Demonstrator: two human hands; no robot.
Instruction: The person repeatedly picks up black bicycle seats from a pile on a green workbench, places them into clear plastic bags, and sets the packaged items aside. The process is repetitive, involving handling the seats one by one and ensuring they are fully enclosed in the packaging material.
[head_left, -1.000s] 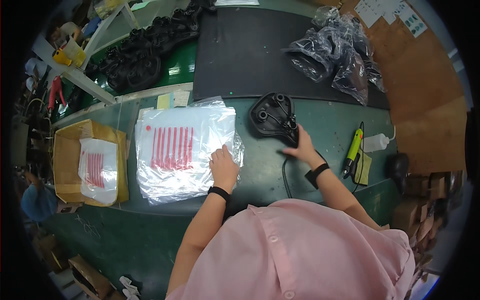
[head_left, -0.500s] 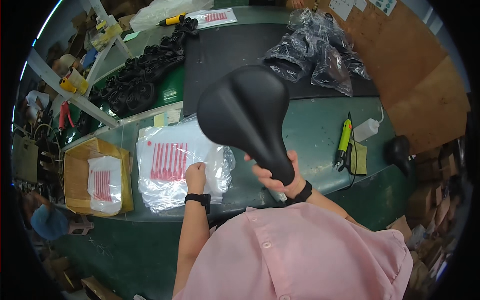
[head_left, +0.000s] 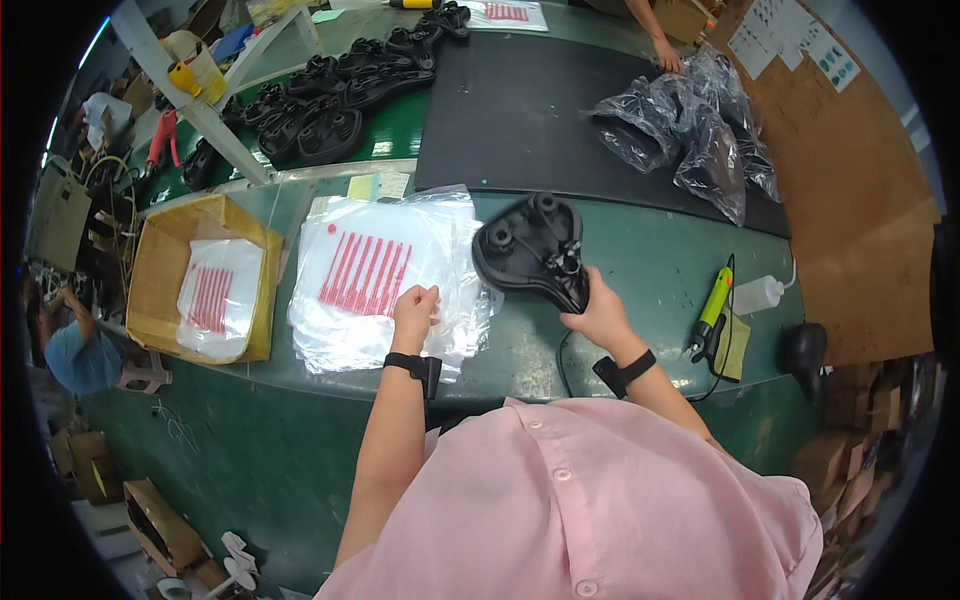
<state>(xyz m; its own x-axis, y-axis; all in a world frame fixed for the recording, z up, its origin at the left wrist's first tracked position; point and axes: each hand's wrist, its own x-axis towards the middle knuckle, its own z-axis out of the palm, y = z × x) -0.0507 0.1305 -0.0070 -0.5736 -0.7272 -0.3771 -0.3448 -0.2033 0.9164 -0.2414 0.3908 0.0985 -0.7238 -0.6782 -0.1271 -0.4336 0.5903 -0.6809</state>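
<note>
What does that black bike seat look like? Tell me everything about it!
The black bike seat is turned upside down, so its underside faces the camera. That side looks like hard, shiny plastic with round raised bumps and ribs. The wide back end points up and left; the narrow nose points down and right. The right hand grips it at the nose. It is over the green table, beside the stack of clear plastic bags; whether it rests on the table I cannot tell.
</note>
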